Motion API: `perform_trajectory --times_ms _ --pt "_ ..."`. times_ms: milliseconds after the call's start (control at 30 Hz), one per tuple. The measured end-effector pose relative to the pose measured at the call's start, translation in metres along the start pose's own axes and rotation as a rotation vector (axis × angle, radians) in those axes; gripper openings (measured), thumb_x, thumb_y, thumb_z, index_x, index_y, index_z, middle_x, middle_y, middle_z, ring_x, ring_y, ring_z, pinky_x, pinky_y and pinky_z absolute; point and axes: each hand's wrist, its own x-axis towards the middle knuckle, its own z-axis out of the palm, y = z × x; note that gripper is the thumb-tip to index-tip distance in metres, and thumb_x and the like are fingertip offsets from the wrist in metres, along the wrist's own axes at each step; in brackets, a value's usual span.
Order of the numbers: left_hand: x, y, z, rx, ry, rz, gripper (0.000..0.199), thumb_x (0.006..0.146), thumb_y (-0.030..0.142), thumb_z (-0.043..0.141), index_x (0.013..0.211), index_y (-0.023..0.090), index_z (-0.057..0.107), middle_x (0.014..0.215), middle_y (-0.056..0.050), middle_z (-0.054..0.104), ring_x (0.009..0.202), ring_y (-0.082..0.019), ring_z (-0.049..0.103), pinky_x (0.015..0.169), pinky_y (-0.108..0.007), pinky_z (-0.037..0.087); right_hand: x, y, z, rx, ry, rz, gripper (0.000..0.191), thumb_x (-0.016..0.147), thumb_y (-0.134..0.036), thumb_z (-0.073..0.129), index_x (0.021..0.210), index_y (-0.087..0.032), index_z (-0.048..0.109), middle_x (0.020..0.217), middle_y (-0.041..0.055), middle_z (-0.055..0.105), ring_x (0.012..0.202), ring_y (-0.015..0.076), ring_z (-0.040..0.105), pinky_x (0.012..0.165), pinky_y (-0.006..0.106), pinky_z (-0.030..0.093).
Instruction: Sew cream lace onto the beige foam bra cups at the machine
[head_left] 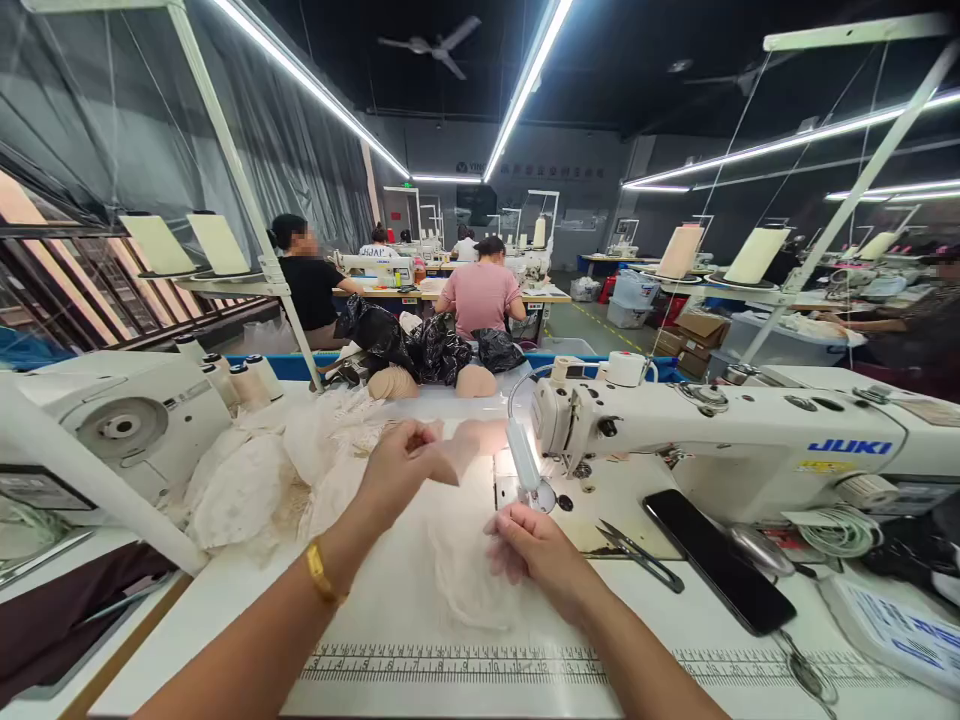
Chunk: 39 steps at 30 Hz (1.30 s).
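Observation:
My left hand (401,465) pinches a thin, pale beige fabric piece (459,452) between thumb and fingers, above the table and left of the sewing machine (720,440). Lower and to the right is my right hand (536,550), its fingers half curled and smeared by motion beside a sheer white fabric piece (465,575) lying on the tabletop. Whether those fingers grip the white fabric's edge cannot be made out. Between the hands and the needle area, a small lamp (523,455) shines on the machine bed. Black thread snips (641,555) lie right of my right hand.
White lacy pieces (255,480) are heaped at left, near thread cones (251,380). A phone (716,560) lies by the snips. Along the front edge runs a printed ruler (450,662). Black plastic bags (427,340) sit behind the table; co-workers sit farther back.

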Motion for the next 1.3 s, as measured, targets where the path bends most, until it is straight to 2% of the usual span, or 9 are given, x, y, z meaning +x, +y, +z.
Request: perform_trajectory --times_ms 300,400,500,600,733,867,1000,1100,1300 --pt "-0.079 0.007 0.003 -0.267 -0.361 -0.235 0.015 0.067 0.033 0.058 0.077 0.022 0.053 0.070 0.004 0.049 0.069 -0.016 0.045 0.061 -0.026 0.032 -0.006 0.001 0.000 0.031 -0.017 -0.076 0.071 0.089 -0.087 0.055 0.099 -0.017 0.065 0.075 0.0050 0.074 0.066 0.0197 0.069 0.063 0.030 0.047" --pt "-0.077 0.007 0.014 -0.104 -0.332 -0.142 0.009 0.072 0.030 0.054 0.077 0.023 0.051 0.072 0.003 0.053 0.071 -0.019 0.050 0.062 -0.029 0.037 -0.012 -0.001 0.003 -0.117 -0.015 -0.157 0.063 0.087 -0.082 0.063 0.092 -0.019 0.066 0.075 0.0014 0.070 0.065 0.0179 0.065 0.065 0.030 0.048" --pt "-0.069 0.012 0.012 0.071 -0.308 0.083 0.021 0.075 0.030 0.059 0.094 0.023 0.061 0.105 -0.007 0.069 0.101 -0.028 0.062 0.085 -0.040 0.051 -0.019 -0.005 0.007 -0.184 -0.008 -0.197 0.054 0.087 -0.074 0.070 0.087 -0.021 0.065 0.076 0.0004 0.067 0.069 0.0190 0.065 0.065 0.030 0.049" --pt "-0.056 0.019 0.000 0.088 -0.553 0.250 0.050 0.074 0.034 0.070 0.123 0.024 0.062 0.137 -0.011 0.064 0.128 -0.033 0.057 0.105 -0.045 0.048 -0.030 -0.013 0.007 -0.323 -0.057 -0.231 0.034 0.098 -0.055 0.063 0.096 -0.022 0.064 0.078 0.0007 0.069 0.073 0.0202 0.068 0.070 0.032 0.050" --pt "-0.038 0.020 -0.013 0.032 -0.938 0.139 0.028 0.084 0.042 0.068 0.105 0.023 0.065 0.079 0.004 0.059 0.073 -0.018 0.057 0.061 -0.026 0.040 -0.045 -0.030 0.004 -0.588 0.013 -0.290 0.011 0.104 -0.034 0.053 0.100 -0.024 0.057 0.072 -0.0009 0.070 0.073 0.0208 0.066 0.071 0.033 0.045" --pt "-0.030 0.015 -0.015 0.097 -0.676 0.233 0.020 0.093 0.041 0.060 0.086 0.023 0.059 0.065 0.006 0.044 0.060 -0.015 0.042 0.056 -0.027 0.028 -0.047 -0.038 0.007 -0.796 0.259 -0.663 0.016 0.106 -0.025 0.050 0.094 -0.024 0.061 0.091 0.0057 0.069 0.085 0.0223 0.063 0.074 0.035 0.048" --pt "-0.033 0.009 -0.016 0.342 -0.329 0.751 0.021 0.099 0.020 0.045 0.084 0.024 0.060 0.066 0.002 0.055 0.062 -0.018 0.048 0.065 -0.032 0.035 -0.031 -0.025 0.004 -0.894 0.326 -0.919 0.025 0.107 -0.013 0.043 0.111 -0.023 0.066 0.107 0.0104 0.070 0.097 0.0220 0.065 0.082 0.034 0.054" --pt "-0.041 0.003 -0.011 0.506 -0.384 0.990 0.026 0.102 0.017 0.048 0.079 0.023 0.057 0.071 -0.001 0.063 0.064 -0.020 0.053 0.071 -0.036 0.040 -0.014 -0.010 -0.017 -1.123 0.180 -0.871 0.033 0.103 -0.008 0.040 0.111 -0.023 0.069 0.113 0.0110 0.072 0.099 0.0234 0.064 0.083 0.036 0.053" --pt "-0.039 -0.005 0.033 0.534 -0.511 1.047 0.021 0.096 0.003 0.052 0.091 0.020 0.062 0.090 -0.004 0.070 0.081 -0.022 0.061 0.078 -0.035 0.045 0.006 0.000 -0.064 -1.231 -0.036 -0.759 0.031 0.103 -0.013 0.045 0.092 -0.024 0.072 0.095 0.0036 0.073 0.085 0.0205 0.062 0.071 0.029 0.049"
